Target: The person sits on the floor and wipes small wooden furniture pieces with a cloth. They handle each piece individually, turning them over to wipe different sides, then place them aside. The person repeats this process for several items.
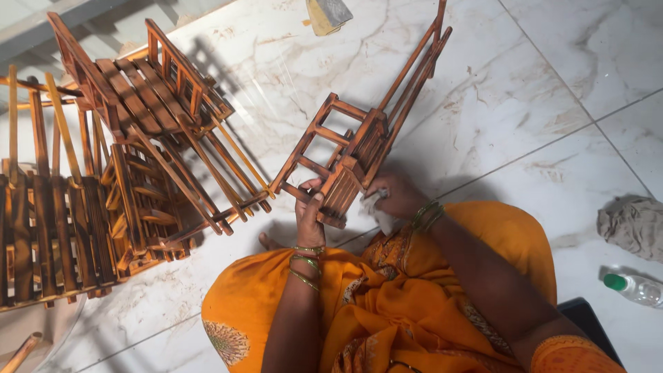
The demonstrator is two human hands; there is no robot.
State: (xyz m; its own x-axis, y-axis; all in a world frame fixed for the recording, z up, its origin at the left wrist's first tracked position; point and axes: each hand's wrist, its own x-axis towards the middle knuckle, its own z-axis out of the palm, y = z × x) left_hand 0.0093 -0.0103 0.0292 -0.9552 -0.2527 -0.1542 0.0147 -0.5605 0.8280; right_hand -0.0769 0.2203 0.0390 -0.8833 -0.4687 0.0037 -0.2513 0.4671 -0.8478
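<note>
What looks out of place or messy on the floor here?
A crumpled grey rag and a clear bottle with a green cap lie loose on the marble floor at the right. The bottle is on its side. The finished wooden chairs are piled tilted at the left.

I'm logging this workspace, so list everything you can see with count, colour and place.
small wooden chair: one, scorched brown, centre, held over the floor
finished wooden chairs: a pile, exact count unclear, scorched brown, left side
white cloth: one, under the right hand, against the chair
grey rag: one, crumpled, right edge on the floor
plastic bottle: one, clear with a green cap, lying at the lower right
yellow and grey block: one, top edge, kind unclear
marble floor: white with grey veins
orange garment: one, bottom centre
left hand: grips the chair's lower frame
right hand: presses the cloth on the chair
</note>
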